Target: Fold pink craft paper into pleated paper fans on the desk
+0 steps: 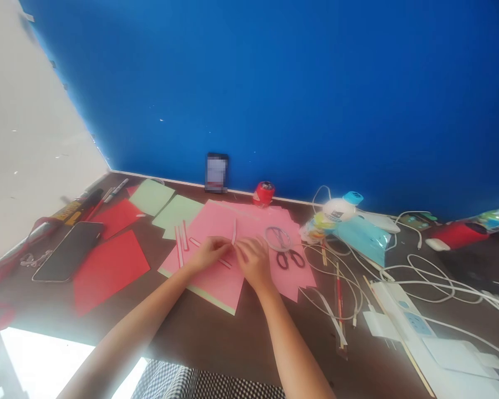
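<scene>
Over the pink paper sheets (216,291), my left hand (210,252) and my right hand (253,259) meet with their fingertips together. A narrow pale paper strip (234,228) stands up from between the pinched fingers; its lower end is hidden by them. Several red-edged white strips (179,244) lie on the pink paper left of my left hand, and another passes under its fingers. To the right of my right hand are scissors with dark handles (290,259) and a roll of clear tape (278,238), which overlaps the blades.
Red sheets (114,266), green sheets (178,215) and a dark phone (69,252) lie at left. Another phone (217,173) leans on the blue wall near a red container (264,194). A white glue bottle (339,210), cables and a power strip (416,316) fill the right side.
</scene>
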The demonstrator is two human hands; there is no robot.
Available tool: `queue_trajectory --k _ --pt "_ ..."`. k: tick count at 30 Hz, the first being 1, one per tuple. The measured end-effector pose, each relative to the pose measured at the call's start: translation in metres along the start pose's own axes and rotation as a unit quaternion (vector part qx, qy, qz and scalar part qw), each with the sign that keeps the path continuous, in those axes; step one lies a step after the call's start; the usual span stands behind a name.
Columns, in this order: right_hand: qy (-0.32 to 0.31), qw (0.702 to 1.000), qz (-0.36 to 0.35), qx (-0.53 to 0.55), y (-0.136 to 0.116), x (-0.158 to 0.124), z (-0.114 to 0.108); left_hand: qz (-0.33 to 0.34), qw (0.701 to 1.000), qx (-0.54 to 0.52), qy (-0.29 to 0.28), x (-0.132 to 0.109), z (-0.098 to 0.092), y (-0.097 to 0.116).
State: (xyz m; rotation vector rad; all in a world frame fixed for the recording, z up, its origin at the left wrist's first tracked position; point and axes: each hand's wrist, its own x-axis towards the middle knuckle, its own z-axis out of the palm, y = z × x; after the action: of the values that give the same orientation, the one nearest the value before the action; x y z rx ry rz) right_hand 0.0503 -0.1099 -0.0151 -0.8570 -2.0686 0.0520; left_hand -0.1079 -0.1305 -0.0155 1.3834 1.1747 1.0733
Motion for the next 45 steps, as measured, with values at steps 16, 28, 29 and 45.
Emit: queue_trajectory --k 16,28,29,45 --pt "-0.025 0.999 0.033 0.002 0.0029 -0.0041 0.0048 0.076 0.979 0.188 0.018 -0.0046 0.0060 0.0010" --pt "-0.024 0.998 0.052 0.041 0.0044 -0.0039 0.0059 0.057 0.987 0.145 0.030 -0.0062 0.0057 0.0056" --pt "-0.022 0.998 0.040 0.033 0.0038 -0.0037 0.0055 0.053 0.989 0.132 0.030 -0.0062 0.0059 0.0062" --pt "0.008 1.000 0.013 0.005 -0.0001 -0.0035 0.0056 0.023 0.997 0.063 0.026 -0.0042 0.0066 0.0044"
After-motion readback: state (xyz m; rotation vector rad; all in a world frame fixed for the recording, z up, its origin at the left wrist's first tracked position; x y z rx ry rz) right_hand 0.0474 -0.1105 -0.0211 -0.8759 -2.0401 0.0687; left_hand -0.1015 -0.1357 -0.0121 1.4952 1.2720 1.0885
